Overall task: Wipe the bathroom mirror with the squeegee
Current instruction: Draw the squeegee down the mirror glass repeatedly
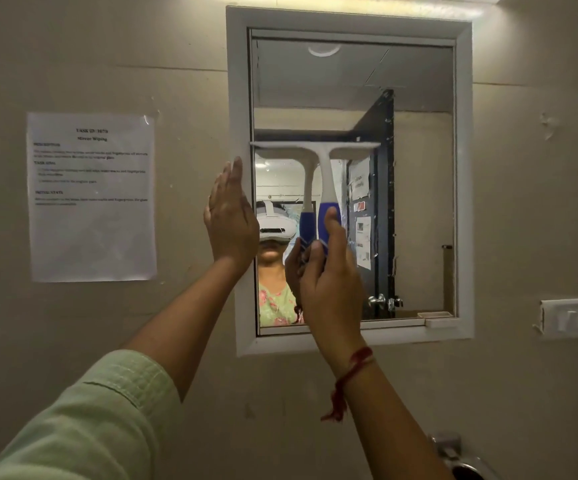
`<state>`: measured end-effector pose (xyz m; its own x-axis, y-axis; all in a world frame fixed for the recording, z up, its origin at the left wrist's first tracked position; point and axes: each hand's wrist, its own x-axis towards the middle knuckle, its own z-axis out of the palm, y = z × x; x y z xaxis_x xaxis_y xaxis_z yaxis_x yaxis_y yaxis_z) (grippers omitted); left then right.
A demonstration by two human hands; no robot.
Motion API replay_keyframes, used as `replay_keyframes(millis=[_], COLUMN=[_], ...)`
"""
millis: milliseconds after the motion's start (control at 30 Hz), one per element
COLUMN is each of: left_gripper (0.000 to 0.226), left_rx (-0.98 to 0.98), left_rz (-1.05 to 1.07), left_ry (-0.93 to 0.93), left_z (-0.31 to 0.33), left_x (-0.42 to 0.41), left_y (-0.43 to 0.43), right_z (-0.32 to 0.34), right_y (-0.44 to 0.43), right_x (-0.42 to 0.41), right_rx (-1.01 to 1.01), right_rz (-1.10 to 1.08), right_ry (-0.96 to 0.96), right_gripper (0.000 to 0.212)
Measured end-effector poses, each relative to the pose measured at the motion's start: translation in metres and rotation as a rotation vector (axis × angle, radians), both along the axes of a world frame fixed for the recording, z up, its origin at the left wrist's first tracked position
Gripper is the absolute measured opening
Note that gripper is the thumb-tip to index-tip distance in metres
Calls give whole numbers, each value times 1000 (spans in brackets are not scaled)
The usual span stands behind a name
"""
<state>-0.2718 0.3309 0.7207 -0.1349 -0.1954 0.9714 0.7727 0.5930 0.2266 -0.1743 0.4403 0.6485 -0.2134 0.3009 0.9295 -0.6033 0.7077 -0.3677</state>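
Two hands are up at the white-framed rectangular wall mirror [419, 202]; the right hand [329, 271] is the working grip, closed round the blue handle of the white T-shaped squeegee [322, 157], thumb pressed up the handle; the left hand [230, 216] is flat and spread, holding nothing, resting against the frame's left edge; the squeegee blade lies level against the glass, roughly midway up, its left tip touching the frame's inner left edge and its right tip ending past the middle of the glass. As a judgement, the wipe is partway through; the left strip is under the blade at mid-height, while a dark band right of centre shows white specks and the right strip looks unreached; whether the glass above the blade is clean cannot be told. Below the blade the glass runs free to the bottom edge, so a downward pull has room; a small white ledge [438, 322] at the bottom right corner of the frame would crowd a later pass there; the printed paper notice [92, 197] on the wall sits well apart.
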Motion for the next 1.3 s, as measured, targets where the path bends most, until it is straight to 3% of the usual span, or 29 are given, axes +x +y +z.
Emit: replay_keyframes(millis=[167,400,633,867,1133,1300], left_gripper=[48,49,48,47,46,46], left_rx=[-2,-2,-7,-16,-14,-28], left_rz=[2,82,14,-32,-14,-51], left_ry=[2,-17,-11,19,22,45], left_z=[1,1,1,1,2,2], left_x=[3,0,0,2,0,0], left_y=[0,0,0,0,0,-1], right_z=[35,-31,16,-48,0,-46], right_y=[-2,-6,1,-1,8,5], right_x=[1,1,-1,4,0,12], right_rx=[0,-16,-3,-3,24,42], right_rz=[1,35,-17,72,-23,35], right_ry=[28,-20,25,-70,-4,-65], right_gripper=[45,44,46,45,47,47])
